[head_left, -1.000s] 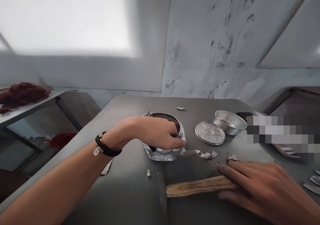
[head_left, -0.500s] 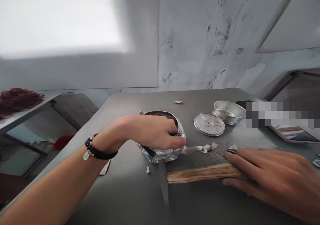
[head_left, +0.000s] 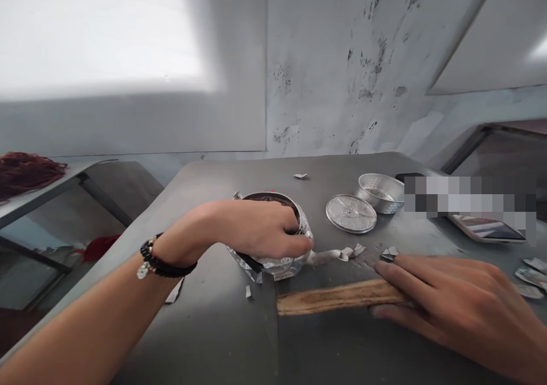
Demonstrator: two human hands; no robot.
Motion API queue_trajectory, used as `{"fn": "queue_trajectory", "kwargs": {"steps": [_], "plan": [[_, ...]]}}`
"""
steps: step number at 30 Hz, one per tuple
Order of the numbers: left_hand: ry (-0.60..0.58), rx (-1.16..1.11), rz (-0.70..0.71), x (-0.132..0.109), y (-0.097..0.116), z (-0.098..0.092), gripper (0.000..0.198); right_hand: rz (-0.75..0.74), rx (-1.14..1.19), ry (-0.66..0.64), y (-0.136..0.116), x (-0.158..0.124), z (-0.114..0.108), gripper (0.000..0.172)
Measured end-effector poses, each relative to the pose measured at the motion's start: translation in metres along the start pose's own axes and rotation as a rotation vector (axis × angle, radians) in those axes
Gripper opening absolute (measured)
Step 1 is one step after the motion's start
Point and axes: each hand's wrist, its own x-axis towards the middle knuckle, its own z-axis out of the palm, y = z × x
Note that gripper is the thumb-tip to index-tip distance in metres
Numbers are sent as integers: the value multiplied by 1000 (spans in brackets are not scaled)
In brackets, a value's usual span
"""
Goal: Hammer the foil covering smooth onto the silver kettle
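Observation:
My left hand (head_left: 256, 228) is closed on the near-right rim of a dented silver metal teapot (head_left: 287, 271), its fingers reaching inside and the thumb at the outer wall. The hand covers much of the opening. A short spout (head_left: 329, 256) points right. My right hand (head_left: 461, 299) is wrapped round the wooden handle of a hammer (head_left: 333, 297). The hammer's narrow metal head, smeared by motion, stands just in front of the teapot; whether they touch I cannot tell. A round metal lid (head_left: 350, 214) and a perforated strainer basket (head_left: 382, 192) lie behind the spout.
Pale broken flakes (head_left: 390, 253) are scattered over the grey table (head_left: 205, 328). A phone-like device (head_left: 489, 228) lies at the right, beside a blurred-out patch. Dark red strands (head_left: 29, 174) rest on another table at the left. A stained wall (head_left: 325, 77) stands behind.
The whole view has shifted slightly, so things appear a little further left. The hammer's head looks more blurred than before. My left hand keeps its hold on the teapot.

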Motion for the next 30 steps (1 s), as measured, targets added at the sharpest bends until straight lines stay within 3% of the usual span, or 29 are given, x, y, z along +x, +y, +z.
{"fn": "queue_trajectory", "kwargs": {"steps": [4, 20, 30], "plan": [[7, 3, -22, 1, 2, -1, 43, -105, -56, -60, -1, 1, -1, 35], [28, -47, -27, 1, 5, 1, 53, -152, -113, -37, -2, 8, -8, 32], [-42, -144, -51, -7, 5, -7, 49, -198, -64, -41, 0, 11, -11, 34]]}}
